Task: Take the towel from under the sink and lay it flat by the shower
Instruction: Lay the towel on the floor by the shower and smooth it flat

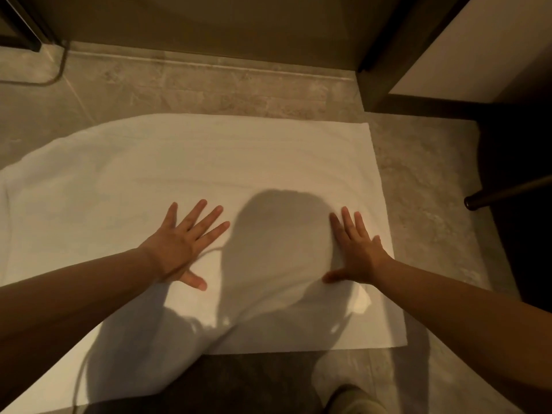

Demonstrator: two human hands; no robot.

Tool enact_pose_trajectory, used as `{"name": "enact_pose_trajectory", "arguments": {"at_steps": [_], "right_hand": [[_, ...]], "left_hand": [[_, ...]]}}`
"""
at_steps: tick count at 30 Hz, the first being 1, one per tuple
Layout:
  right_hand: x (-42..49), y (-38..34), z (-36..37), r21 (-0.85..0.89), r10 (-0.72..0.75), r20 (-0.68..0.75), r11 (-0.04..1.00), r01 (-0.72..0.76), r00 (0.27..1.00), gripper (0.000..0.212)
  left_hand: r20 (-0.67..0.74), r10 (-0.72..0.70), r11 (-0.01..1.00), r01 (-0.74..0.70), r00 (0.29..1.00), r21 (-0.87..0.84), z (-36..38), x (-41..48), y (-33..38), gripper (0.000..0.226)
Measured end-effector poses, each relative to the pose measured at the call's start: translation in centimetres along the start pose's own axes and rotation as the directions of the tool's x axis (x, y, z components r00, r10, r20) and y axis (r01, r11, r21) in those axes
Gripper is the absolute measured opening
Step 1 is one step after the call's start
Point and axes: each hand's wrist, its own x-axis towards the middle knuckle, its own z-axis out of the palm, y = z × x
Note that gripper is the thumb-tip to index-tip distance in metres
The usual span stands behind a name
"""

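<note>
Your left grip (182, 246) and right grip (357, 252), splayed empty, press the white rectangular cloth towel (209, 156); dragging inward could bunch it.

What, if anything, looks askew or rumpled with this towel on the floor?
Nothing much. The towel lies spread on the tiled floor, its right edges straight, with the left hand and right hand flat on it. Only its left end looks slightly rumpled, with a soft fold at the picture's edge.
</note>
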Motion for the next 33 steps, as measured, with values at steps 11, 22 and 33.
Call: {"name": "enact_pose_trajectory", "arguments": {"at_steps": [11,22,33], "right_hand": [[-0.5,1.6,-0.7,0.005,-0.029,0.057,1.000,0.028,0.998,0.145],[0.2,3.4,-2.0,-0.021,-0.002,0.054,1.000,0.003,0.999,0.148],[1.9,4.6,-4.2,-0.115,0.066,0.091,0.992,-0.055,0.994,0.151]], "left_hand": [[0.070,0.024,0.999,-0.026,0.997,0.026,-2.0,1.6,-1.1,0.120],[0.076,0.039,0.998,-0.042,0.996,0.036,-3.7,4.2,-1.3,0.121],[0.031,0.035,0.999,-0.035,0.999,0.009,-4.7,6.6,-0.8,0.121]]}}
